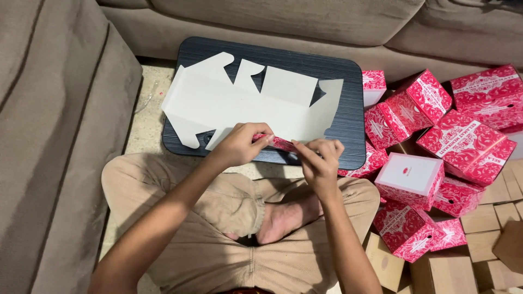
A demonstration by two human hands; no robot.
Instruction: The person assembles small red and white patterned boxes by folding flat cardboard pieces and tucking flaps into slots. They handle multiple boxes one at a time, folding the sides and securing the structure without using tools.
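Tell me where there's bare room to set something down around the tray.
Free: the black tray's right strip beside the flat box blank, and the floor between tray and sofa. Crowded: the red boxes at the right, and the near edge where both hands fold.

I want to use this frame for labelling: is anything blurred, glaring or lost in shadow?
Head view: evenly lit and sharp on both hands, left hand and right hand; no glare on the white cardboard blank; soft shadows only; edges bow slightly from the wide lens.
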